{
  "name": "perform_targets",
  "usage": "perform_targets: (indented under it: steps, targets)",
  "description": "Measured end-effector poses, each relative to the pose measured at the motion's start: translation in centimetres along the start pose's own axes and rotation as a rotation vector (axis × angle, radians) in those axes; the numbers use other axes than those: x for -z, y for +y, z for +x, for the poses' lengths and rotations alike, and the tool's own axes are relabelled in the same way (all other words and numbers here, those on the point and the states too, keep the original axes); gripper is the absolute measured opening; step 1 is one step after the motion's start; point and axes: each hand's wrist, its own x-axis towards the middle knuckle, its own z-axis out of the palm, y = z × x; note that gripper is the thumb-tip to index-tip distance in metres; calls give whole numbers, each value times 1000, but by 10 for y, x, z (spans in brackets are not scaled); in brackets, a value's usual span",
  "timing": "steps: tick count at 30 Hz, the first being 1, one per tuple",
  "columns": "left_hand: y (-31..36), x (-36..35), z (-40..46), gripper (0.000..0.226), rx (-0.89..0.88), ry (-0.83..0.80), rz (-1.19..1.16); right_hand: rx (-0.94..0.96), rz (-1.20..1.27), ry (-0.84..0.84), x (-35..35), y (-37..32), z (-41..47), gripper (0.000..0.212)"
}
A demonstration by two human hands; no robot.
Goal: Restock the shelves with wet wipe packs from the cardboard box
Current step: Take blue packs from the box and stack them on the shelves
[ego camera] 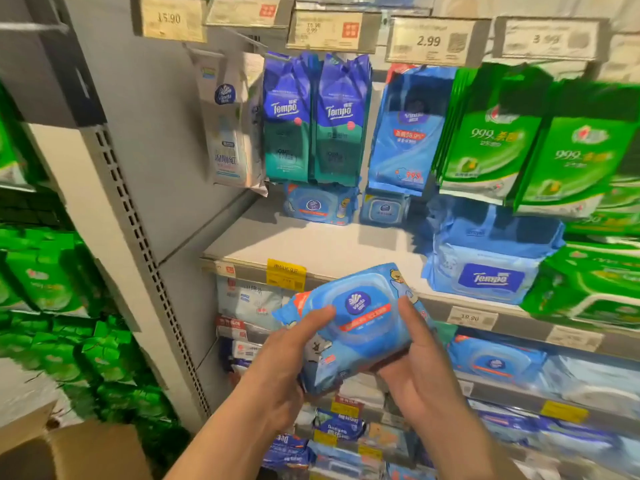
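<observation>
Shop shelves full of blue and green packs, a grey shelf (311,244) just above the hands, cardboard box (69,452) low to the left, left hand (277,368) and right hand (415,362) curled around a blue wet wipe pack (356,323) held between them

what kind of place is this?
Most likely a supermarket aisle: price tags on the shelf edges, packaged wipes hanging on hooks, and both hands, left hand and right hand, gripping a blue wet wipe pack beside a cardboard box.
</observation>
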Motion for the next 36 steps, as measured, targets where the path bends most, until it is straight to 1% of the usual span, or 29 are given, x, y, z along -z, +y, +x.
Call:
perform_targets:
  steps: [2,4,6,9,11,13,14,15,16,17,18,20,23,24,28,30,32,34,36]
  targets:
    - [8,4,17,44,-32,41,47,-19,-133,-48,1,-7,13,52]
    - [22,13,35,42,-76,44,74,16,-227,-67,1,-14,31,55]
    - [42,23,55,49,-143,5,121,50,-263,-106,-1,-22,51,57]
    - [76,36,88,57,-214,-46,243,49,-426,-238,-15,-37,79,61]
    - [96,44,109,57,-250,-82,314,47,-514,-291,-27,-43,98,64]
    - [114,53,131,49,-296,-120,359,78,-589,-306,-41,-46,121,72]
    - [122,57,142,43,-317,-129,383,110,-628,-298,-47,-47,133,76]
    - [129,60,152,38,-335,-129,409,147,-680,-292,-53,-46,145,73]
    - [134,65,162,37,-348,-122,440,182,-727,-281,-58,-46,155,63]
    - [139,70,173,38,-363,-123,490,206,-772,-283,-60,-45,167,55]
    - [142,75,184,42,-370,-122,544,222,-812,-271,-62,-42,177,55]
    - [143,87,205,49,-369,-99,654,235,-897,-266,-63,-36,194,59]
    - [139,104,227,61,-372,-9,876,223,-1024,-306,-62,-22,208,59]
    - [137,109,233,62,-373,13,926,229,-1062,-290,-62,-19,212,62]
    - [141,106,243,37,-432,139,1101,329,-1265,-220,-71,-15,236,59]
    - [144,100,245,33,-432,192,1128,324,-1311,-184,-70,-9,256,60]
    - [149,97,253,36,-428,231,1149,324,-1325,-162,-82,-9,262,59]
    - [154,95,265,40,-419,247,1180,341,-1303,-126,-95,-13,262,48]
    - [157,95,275,39,-396,247,1226,313,-1280,-88,-100,-12,266,43]
